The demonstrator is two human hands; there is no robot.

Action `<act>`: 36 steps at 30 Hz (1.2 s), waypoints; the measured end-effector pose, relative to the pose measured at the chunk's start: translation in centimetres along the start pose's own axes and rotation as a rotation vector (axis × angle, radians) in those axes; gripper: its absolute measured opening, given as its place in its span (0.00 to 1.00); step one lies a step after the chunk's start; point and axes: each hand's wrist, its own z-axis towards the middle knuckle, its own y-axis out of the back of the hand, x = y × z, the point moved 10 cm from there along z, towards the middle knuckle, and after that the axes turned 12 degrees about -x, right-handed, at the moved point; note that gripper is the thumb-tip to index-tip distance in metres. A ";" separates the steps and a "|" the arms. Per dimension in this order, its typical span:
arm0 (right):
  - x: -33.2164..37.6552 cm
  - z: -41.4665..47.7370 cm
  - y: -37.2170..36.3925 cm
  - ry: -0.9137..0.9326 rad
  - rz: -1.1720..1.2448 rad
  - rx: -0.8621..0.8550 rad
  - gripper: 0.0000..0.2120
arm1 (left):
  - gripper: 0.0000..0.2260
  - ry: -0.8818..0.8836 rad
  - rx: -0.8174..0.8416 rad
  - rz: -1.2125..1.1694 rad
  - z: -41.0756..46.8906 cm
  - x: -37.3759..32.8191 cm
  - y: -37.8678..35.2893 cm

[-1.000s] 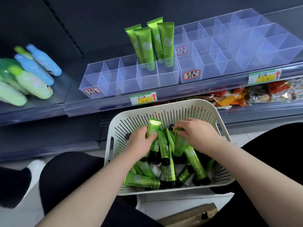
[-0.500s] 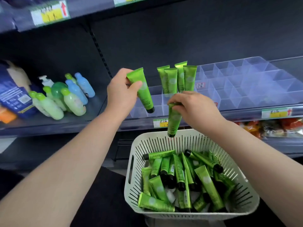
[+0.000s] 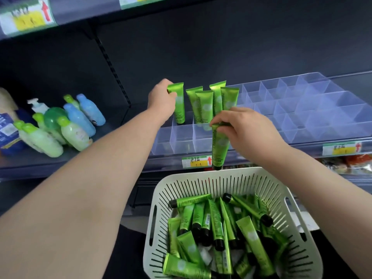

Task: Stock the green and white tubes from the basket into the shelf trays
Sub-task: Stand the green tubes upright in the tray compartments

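My left hand (image 3: 162, 100) grips a green tube (image 3: 178, 106) by its crimped top and holds it cap-down over the left end of the clear shelf tray (image 3: 182, 137). Several green tubes (image 3: 211, 101) stand upright in the tray just to its right. My right hand (image 3: 240, 128) pinches the top of a second green tube (image 3: 219, 147), which hangs cap-down in front of the tray, above the basket. The white slotted basket (image 3: 159, 214) below holds several green tubes (image 3: 217, 228) with black caps lying in a heap.
More clear tray compartments (image 3: 314, 109) stretch along the shelf to the right. Green and blue bottles (image 3: 66, 125) lie on the shelf at left, beside a white pump bottle (image 3: 37, 104). Price labels (image 3: 198, 161) run along the shelf edge. Snack packets (image 3: 350, 162) sit on the shelf below.
Both hands lifted a tube each out of the basket. My left hand has carried its tube further up and right to the tray's left end. My right hand's tube rose slightly.
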 end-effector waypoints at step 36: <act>5.5 10.2 -2.0 0.054 -0.105 -0.099 0.12 | 0.10 -0.192 0.110 0.288 1.6 -0.9 2.2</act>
